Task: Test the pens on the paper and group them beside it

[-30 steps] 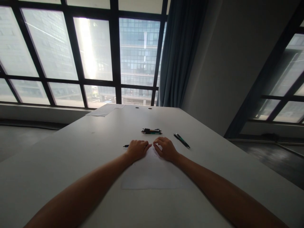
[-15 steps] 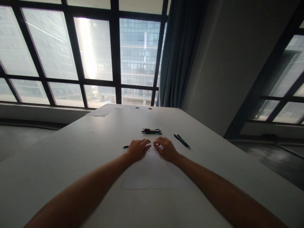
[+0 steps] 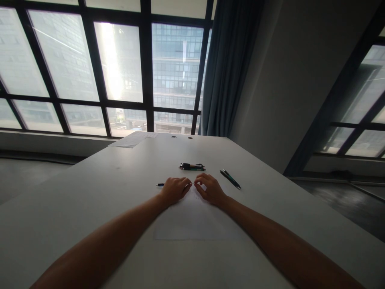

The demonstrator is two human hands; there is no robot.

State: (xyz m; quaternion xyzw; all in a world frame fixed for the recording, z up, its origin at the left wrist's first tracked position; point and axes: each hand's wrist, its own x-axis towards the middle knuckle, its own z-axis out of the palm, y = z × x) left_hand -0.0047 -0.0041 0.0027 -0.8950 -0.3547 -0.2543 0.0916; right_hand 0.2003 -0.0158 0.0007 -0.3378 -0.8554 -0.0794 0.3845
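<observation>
Presently both hands, left hand [image 3: 174, 189] and right hand [image 3: 210, 188], pinch a thin pen [image 3: 160, 185] over the paper [image 3: 192, 222] mid-frame, apparently mid-assembly; joining the parts demands steady alignment.

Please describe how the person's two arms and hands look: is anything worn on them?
Both forearms are bare from the picture's lower edge to the wrists; no sleeve shows. The left hand and the right hand wear no gloves. I can see no watch, bracelet or ring, though the hands are small and dim against the window light.

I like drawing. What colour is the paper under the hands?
White, plain-looking; the paper shows in the head view.
</observation>
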